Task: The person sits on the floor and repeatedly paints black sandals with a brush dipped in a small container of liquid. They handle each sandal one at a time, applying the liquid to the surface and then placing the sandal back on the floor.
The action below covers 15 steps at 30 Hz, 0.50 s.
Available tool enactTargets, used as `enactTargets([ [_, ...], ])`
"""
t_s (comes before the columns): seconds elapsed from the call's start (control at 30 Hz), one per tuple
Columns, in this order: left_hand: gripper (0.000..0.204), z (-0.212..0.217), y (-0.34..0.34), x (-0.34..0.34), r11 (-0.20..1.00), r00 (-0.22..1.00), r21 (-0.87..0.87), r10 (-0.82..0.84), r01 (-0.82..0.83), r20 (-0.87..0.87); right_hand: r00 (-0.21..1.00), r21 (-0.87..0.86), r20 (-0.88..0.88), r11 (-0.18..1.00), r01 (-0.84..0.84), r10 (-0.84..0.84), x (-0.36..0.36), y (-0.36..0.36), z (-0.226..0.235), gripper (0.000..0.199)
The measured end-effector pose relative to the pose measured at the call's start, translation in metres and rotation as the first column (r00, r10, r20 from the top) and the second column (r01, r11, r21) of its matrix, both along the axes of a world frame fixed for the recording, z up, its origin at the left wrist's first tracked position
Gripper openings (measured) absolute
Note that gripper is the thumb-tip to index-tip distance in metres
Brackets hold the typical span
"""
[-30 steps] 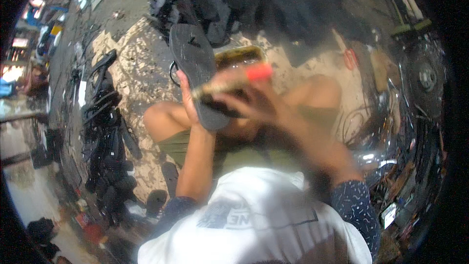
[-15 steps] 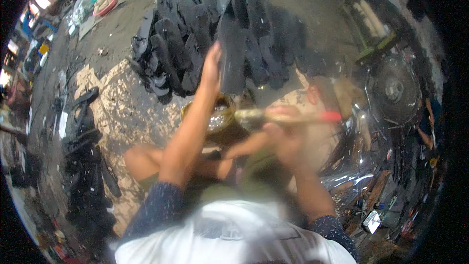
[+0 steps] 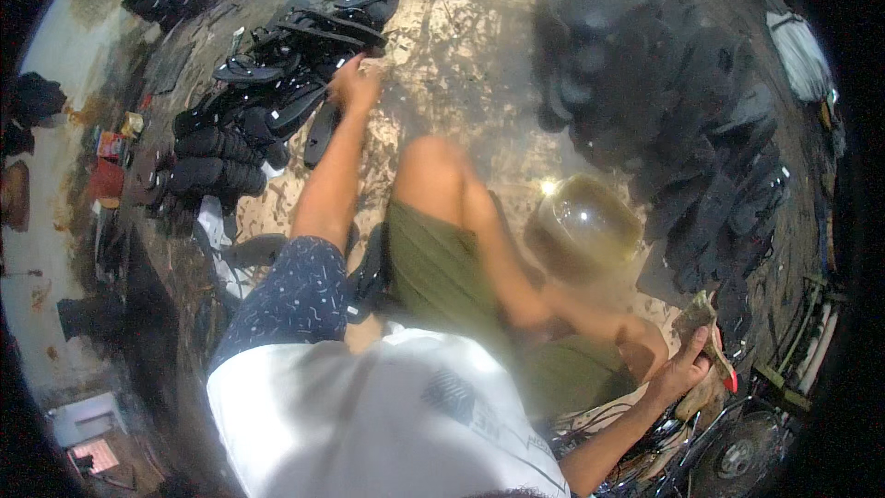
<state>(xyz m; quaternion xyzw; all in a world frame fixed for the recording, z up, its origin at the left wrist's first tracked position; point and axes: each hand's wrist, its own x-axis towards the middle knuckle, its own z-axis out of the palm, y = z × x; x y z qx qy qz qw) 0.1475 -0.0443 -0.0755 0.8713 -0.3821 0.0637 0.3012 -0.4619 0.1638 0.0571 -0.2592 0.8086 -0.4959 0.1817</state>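
My left hand (image 3: 355,88) is stretched out at the edge of a heap of black flip-flops (image 3: 318,29) on the left. Its fingers look parted and bent beside the nearest straps; no firm hold shows. At the lower right, my right hand (image 3: 684,371) is closed around a flat brush (image 3: 698,315) with worn bristles and a red handle end. Between my bent legs and the dark soles stands a round yellowish bowl (image 3: 590,226) with a shiny content. Many flat black soles (image 3: 664,83) are spread over the ground on the right, blurred in part.
Stained cardboard (image 3: 461,55) covers the ground ahead of my knees. Stacked black footwear (image 3: 217,161) lies left of my arm. A wheel-like round part (image 3: 735,463) and a metal frame (image 3: 793,360) are at the lower right. A stained wall (image 3: 55,221) runs along the left.
The view has turned left. My left hand has moved from near the soles to the flip-flop heap. My right hand has drawn the brush away from the bowl to the right.
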Motion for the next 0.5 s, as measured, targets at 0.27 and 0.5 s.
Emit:
enactTargets([
  [0.27, 0.041, 0.003, 0.092, 0.133, 0.619, 0.956, 0.759, -0.292, 0.202, -0.016, 0.925, 0.114, -0.003, 0.92, -0.376, 0.379, 0.052, -0.059, -0.002, 0.039],
  [0.5, 0.025, 0.132, 0.128, 0.004, 0.566, 0.432, 0.491, -0.823, 0.662, 0.368, 0.421, 0.268, -0.421, 0.553, -0.789, 0.804, 0.105, -0.129, -0.091, 0.029],
])
